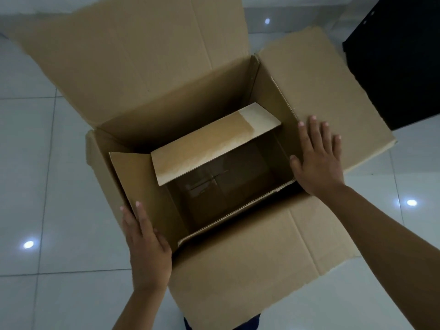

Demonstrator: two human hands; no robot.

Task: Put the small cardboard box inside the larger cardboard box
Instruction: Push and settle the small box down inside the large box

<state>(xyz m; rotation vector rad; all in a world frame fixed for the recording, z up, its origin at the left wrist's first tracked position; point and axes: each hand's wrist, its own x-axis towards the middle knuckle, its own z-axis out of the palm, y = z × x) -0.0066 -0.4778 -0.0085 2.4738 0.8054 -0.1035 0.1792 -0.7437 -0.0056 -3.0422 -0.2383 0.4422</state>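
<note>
A person's 2 hands, left hand (146, 248) and right hand (317, 160), rest flat with fingers spread, gripping nothing, as the small cardboard box (214, 177) sits inside the larger cardboard box (250, 270). Its raised flaps could snag the walls; side room looks tight.

Both forearms are bare, with no sleeves, watch or rings.
</note>
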